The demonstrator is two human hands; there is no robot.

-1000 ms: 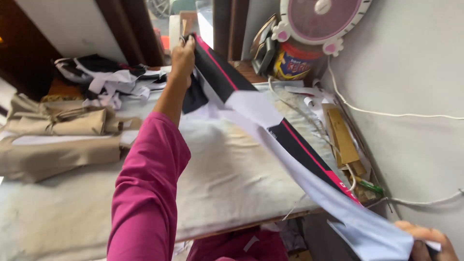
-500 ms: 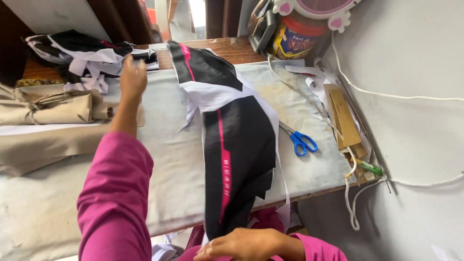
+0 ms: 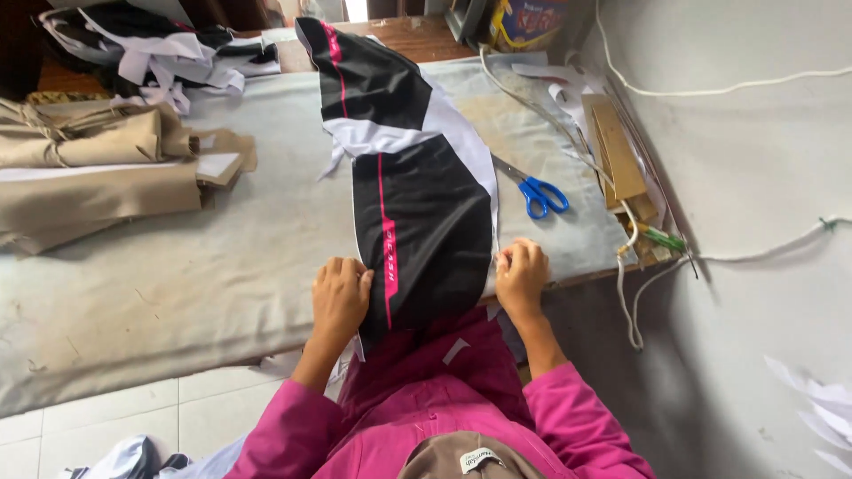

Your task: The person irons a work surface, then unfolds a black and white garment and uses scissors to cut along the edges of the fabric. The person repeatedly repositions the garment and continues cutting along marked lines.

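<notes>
Head view. The bench (image 3: 177, 266) is covered with a worn, stained grey cloth and runs across the frame; its right end stands near a plain grey wall (image 3: 754, 177). Pale floor tiles (image 3: 106, 417) show below the front edge of the bench. A white cord (image 3: 710, 89) hangs across the wall, and a second cord (image 3: 630, 302) drops over the right edge of the bench.

A black garment piece (image 3: 417, 204) with white panels and a pink stripe lies lengthwise on the bench, from the far edge to the front edge, where its near end hangs over. The left hand (image 3: 342, 297) rests flat on the bench with fingers curled, touching the left border of the garment piece at the near end. The right hand (image 3: 522, 277) is loosely closed, fingertips pressing the white right border of the same piece. Whether either hand pinches the fabric cannot be told.

Blue-handled scissors (image 3: 532, 191) lie just beside the garment piece on its right, apart from the right hand. Folded tan fabric (image 3: 98, 168) is stacked at the left of the bench. A heap of black and white cloth pieces (image 3: 151, 53) lies at the far left. Strips of brown cardboard (image 3: 617, 151) lie along the right edge. A tin with a yellow label (image 3: 524, 22) stands at the far edge; its contents are not visible.
</notes>
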